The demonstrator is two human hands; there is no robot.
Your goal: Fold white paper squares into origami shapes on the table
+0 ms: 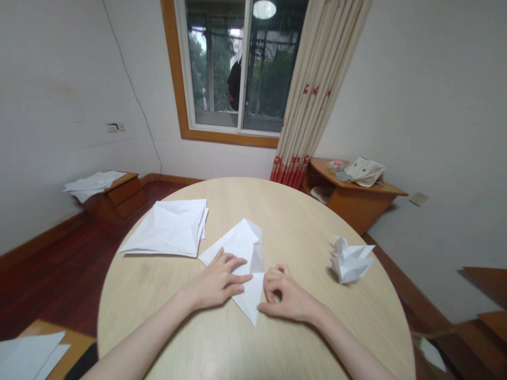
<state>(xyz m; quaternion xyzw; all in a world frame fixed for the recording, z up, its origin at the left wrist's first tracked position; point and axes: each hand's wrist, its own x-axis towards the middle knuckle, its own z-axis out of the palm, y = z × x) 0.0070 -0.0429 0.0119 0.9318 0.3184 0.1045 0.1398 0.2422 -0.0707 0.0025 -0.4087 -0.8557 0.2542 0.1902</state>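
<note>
A partly folded white sheet of paper [241, 244] lies on the round light-wood table [285, 221] in front of me. My left hand [217, 282] lies flat on the sheet's near part, fingers stretched out and pointing right. My right hand [285, 295] rests at the sheet's right edge with fingers curled, thumb and fingertips pressing on the paper's lower corner. A stack of creased white sheets [170, 228] sits to the left of my hands. A finished folded paper figure [350, 259] stands to the right.
A low wooden cabinet [119, 195] with papers on it stands at the left wall. A wooden side table [354, 198] with a bag is at the right, beside a curtain [312, 95] and window. More white paper [27, 356] lies at bottom left.
</note>
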